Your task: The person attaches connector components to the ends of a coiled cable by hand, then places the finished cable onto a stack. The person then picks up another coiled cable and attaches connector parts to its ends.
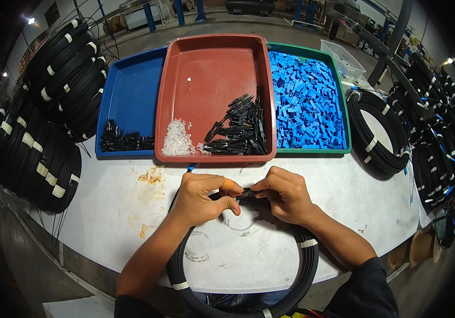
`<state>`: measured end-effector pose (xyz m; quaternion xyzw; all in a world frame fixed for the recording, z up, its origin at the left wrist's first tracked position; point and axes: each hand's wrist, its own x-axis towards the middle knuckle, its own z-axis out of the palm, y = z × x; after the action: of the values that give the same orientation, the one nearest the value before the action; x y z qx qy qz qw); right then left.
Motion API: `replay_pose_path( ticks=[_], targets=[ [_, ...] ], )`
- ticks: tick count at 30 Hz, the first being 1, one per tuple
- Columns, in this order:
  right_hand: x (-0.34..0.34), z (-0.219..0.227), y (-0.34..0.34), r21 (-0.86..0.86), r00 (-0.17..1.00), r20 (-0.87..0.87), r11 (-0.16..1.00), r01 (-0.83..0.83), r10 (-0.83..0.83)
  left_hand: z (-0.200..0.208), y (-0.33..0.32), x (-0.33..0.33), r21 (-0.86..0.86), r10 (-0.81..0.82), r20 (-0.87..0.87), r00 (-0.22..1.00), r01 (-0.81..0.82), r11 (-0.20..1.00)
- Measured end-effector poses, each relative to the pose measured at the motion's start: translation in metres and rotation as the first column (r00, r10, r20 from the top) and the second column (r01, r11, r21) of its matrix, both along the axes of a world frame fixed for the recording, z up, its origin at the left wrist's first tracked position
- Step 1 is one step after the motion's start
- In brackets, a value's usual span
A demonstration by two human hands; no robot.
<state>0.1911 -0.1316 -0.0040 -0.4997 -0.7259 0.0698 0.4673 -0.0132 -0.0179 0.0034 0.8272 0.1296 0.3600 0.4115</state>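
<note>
A coil of black cable [176, 265], bound with white tape, lies at the table's near edge and reaches over it toward me. Above its far side, my right hand [287, 196] pinches a small black connector [246, 194] between thumb and fingers. From the other side my left hand [204, 199] closes on the same connector's left end, its thumb lower than the index finger. Orange tape wraps one left fingertip. The fingers hide much of the connector. Just beyond my left hand shows a small blue cable end [191, 167].
A red tray [214, 44] ahead holds black connector parts [241, 130] and small white pieces [177, 139]. It overlaps a blue tray [132, 62] with black parts and a green tray [345, 124] full of blue clips. Cable coils [36, 153] stack left; another coil [364, 135] lies right.
</note>
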Motion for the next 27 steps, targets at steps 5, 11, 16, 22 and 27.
replay_pose_path(
  ticks=[5,11,16,22,27],
  targets=[
    [0.0015,-0.0004,-0.0013,-0.028,1.0,0.003,1.0,-0.003,0.003,-0.0016,-0.0013,0.0013,-0.01,0.004,-0.011,1.0,-0.004,1.0],
    [0.0002,0.0027,-0.002,-0.06,1.0,-0.01,0.998,-0.013,0.013,-0.0027,-0.0015,-0.0006,-0.028,0.015,0.0,1.0,-0.015,0.999],
    [0.0014,0.0017,0.0003,-0.064,1.0,0.001,0.998,-0.021,0.021,-0.0022,0.0004,-0.0013,0.015,0.013,-0.01,1.0,-0.013,1.0],
    [0.0015,-0.0006,0.0006,-0.07,1.0,-0.018,0.997,-0.021,0.019,0.0,0.001,-0.0014,0.002,0.016,-0.018,1.0,-0.016,1.0],
    [0.0015,0.0015,0.0016,-0.108,0.991,-0.078,0.987,-0.118,0.11,0.0016,0.0035,-0.0048,0.129,-0.028,-0.042,0.999,0.033,0.991]
  ],
)
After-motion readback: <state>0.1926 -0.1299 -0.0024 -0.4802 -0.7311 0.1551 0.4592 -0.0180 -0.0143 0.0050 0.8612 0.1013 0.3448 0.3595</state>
